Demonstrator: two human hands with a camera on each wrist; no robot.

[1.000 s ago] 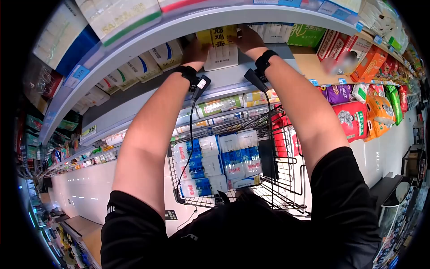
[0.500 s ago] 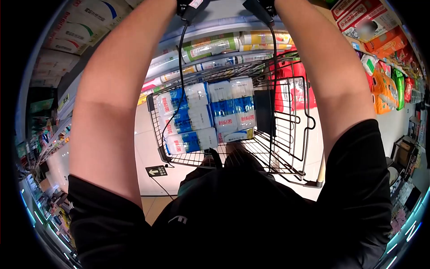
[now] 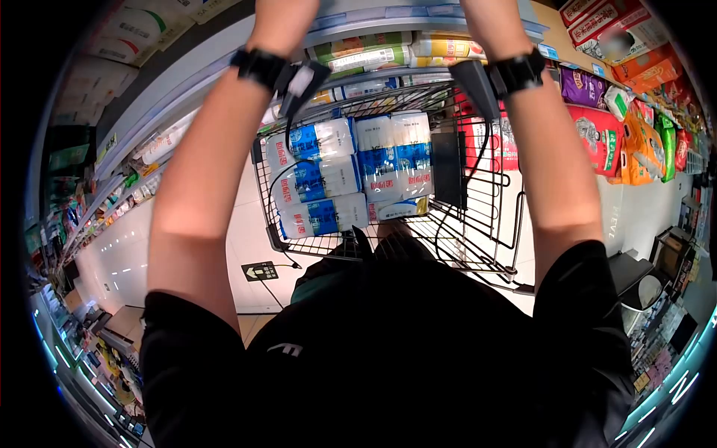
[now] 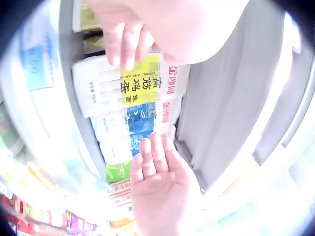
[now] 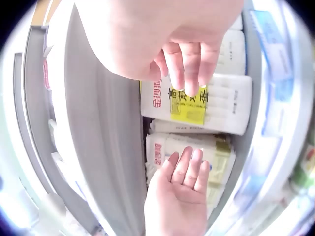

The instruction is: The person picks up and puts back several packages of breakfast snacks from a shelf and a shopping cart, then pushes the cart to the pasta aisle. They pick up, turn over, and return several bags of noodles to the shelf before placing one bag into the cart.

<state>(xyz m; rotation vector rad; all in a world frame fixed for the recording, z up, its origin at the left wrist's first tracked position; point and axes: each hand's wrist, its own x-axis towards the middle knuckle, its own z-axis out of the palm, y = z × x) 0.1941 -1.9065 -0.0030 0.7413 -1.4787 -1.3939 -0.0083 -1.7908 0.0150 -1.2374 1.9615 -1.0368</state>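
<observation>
A white pack of dried noodles with a yellow band point(image 4: 142, 81) lies on the grey shelf, between other noodle packs. In the left wrist view, my left hand point(image 4: 162, 24) has loosely bent fingers, their tips overlapping the pack's edge. Opposite it, my right hand point(image 4: 162, 191) shows its palm, fingers extended. The right wrist view has the right hand point(image 5: 167, 39) with relaxed fingers in front of the same noodle pack point(image 5: 226, 98). Both hands are apart and grip nothing. At the top of the head view, the left hand point(image 3: 287, 19) and right hand point(image 3: 497, 22) are partly cut off.
Below me stands a black wire shopping cart point(image 3: 485, 246) holding several blue-and-white packs point(image 3: 321, 175). Cables hang from both wrist cameras over the cart. A shelf edge point(image 3: 358, 19) crosses ahead. Coloured bags point(image 3: 642, 145) stand at the right.
One second ago both hands held the yellow-banded noodle pack at the shelf. They have since let go, and the forearms have drawn back. The head view has tilted down.
</observation>
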